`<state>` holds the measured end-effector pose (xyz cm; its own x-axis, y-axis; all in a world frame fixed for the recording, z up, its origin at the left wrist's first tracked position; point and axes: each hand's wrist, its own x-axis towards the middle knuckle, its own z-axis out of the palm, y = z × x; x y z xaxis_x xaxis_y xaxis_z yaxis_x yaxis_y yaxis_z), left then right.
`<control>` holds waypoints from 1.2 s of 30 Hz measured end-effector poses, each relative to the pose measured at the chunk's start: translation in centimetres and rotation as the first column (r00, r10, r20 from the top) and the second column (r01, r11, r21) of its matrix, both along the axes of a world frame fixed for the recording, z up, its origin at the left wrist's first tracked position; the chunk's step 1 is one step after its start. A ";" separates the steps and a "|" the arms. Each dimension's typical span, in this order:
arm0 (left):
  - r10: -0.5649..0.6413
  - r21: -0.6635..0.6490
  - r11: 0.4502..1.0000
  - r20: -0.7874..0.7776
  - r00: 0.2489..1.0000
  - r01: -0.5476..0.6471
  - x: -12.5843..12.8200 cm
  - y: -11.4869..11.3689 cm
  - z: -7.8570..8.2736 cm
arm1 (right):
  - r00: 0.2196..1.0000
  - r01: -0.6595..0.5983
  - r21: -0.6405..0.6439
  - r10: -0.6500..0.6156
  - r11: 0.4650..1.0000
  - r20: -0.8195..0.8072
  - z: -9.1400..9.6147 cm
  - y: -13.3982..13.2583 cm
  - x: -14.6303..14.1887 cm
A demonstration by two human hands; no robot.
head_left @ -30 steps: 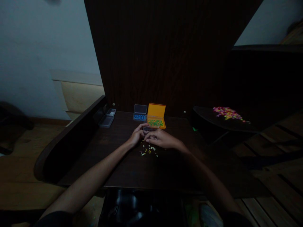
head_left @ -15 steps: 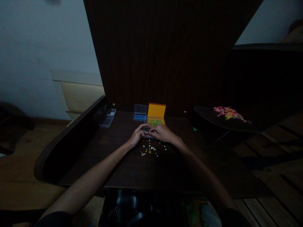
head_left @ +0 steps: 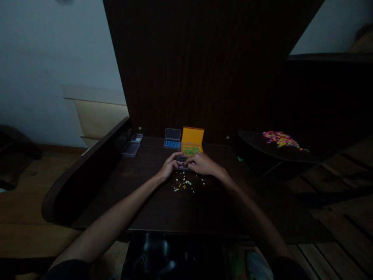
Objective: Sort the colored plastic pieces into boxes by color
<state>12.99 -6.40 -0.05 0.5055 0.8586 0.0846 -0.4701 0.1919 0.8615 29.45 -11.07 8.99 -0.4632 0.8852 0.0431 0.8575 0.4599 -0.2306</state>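
Note:
A small clear plastic box [head_left: 183,168] lies on the dark table in front of me, its inside partly covered by my fingers. My left hand [head_left: 169,167] grips the box at its left side, thumb near the front. Over the right part of the box, my right hand [head_left: 203,164] has its fingers bent together and pointing inward; whatever they pinch is too small and dark to make out. Just in front of both hands lie scattered pale pieces [head_left: 188,182] and a few yellow pieces [head_left: 184,187].
Behind the hands stand an open yellow box [head_left: 192,136] with green pieces and a clear box [head_left: 173,134] holding blue pieces. An open clear case [head_left: 131,149] sits at the left. Colourful pieces [head_left: 281,139] are heaped on the right-hand ledge [head_left: 253,142].
My right hand has shifted slightly to the right, showing a bit more of the box's inside. My left hand stays in place.

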 end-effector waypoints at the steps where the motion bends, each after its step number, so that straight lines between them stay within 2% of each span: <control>1: -0.001 -0.004 1.000 -0.005 1.000 0.001 0.0 0.0 0.0 | 1.000 -0.003 -0.011 0.003 1.000 0.006 0.1 -0.1 0.0; 6: -0.004 -0.004 1.000 -0.020 1.000 0.004 0.0 -0.1 0.2 | 1.000 0.007 -0.047 -0.008 0.999 -0.011 0.3 -0.2 -0.1; 14: 0.004 0.006 1.000 -0.052 0.999 -0.003 -0.1 -0.1 0.0 | 0.998 -0.046 -0.124 0.041 0.991 -0.038 0.5 0.2 0.0; 19: -0.006 -0.024 1.000 -0.032 0.999 0.005 0.1 -0.1 0.1 | 0.997 -0.062 -0.079 0.059 0.995 -0.042 0.4 0.6 0.1; 29: -0.019 -0.035 0.999 -0.019 1.000 0.019 0.1 0.0 0.0 | 0.997 -0.068 -0.075 0.069 0.995 0.022 -0.5 2.0 0.3; 36: -0.035 -0.033 0.999 0.024 0.999 0.036 0.1 -0.1 0.1 | 0.997 -0.079 -0.087 0.081 0.993 0.013 -0.1 1.6 0.1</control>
<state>13.08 -6.47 0.10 0.5341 0.8427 0.0678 -0.4821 0.2377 0.8432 29.58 -9.46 8.94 -0.5327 0.8453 -0.0400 0.8226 0.5062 -0.2590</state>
